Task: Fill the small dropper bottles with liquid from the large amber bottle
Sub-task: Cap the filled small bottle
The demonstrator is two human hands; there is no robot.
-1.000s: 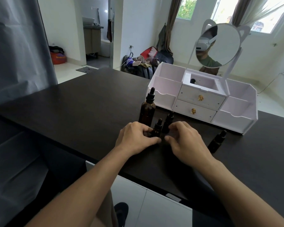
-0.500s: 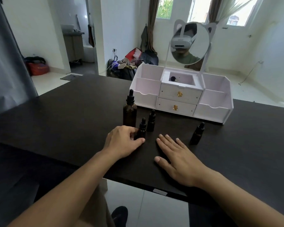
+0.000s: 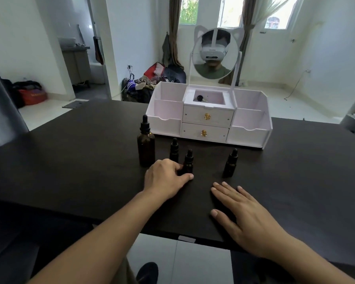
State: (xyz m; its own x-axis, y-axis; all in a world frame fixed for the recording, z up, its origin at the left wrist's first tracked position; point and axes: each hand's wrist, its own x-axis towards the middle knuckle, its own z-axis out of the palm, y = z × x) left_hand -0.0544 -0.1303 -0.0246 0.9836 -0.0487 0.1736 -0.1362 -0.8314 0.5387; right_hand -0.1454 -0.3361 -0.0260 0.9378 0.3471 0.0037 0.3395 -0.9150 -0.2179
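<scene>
Large amber bottle (image 3: 145, 146) upright on the dark surface (image 3: 70, 160), left of centre, black dropper cap still on. Just to its right, a small dropper bottle (image 3: 174, 150), capped; nearer and slightly right of that, a second small dropper bottle (image 3: 188, 162), capped too; a third small dropper bottle (image 3: 230, 163) well apart on the right, also capped. Left hand (image 3: 164, 177) curled round the base of the second small bottle, thumb tip laid on the surface in front of it, fingers pinching its left side. Right hand (image 3: 246, 210) flat on the surface, fingers straight and spread, holding nothing, near but not touching any bottle. Behind the bottles, a white vanity organizer (image 3: 209, 117) with two gold-knobbed drawers, side bins and a cat-eared round mirror (image 3: 214, 52); a small dark item in its top tray, too small to name.

Probably the opening step: steadying the first small bottle, no cap off yet, no liquid moved. Next move likely calls for the free right hand to come to that bottle's cap and unscrew it against the left hand's hold, then to open the amber bottle and draw liquid with its dropper. Light, narrow bottles, so easy to tip; firm hold at the base needed.
</scene>
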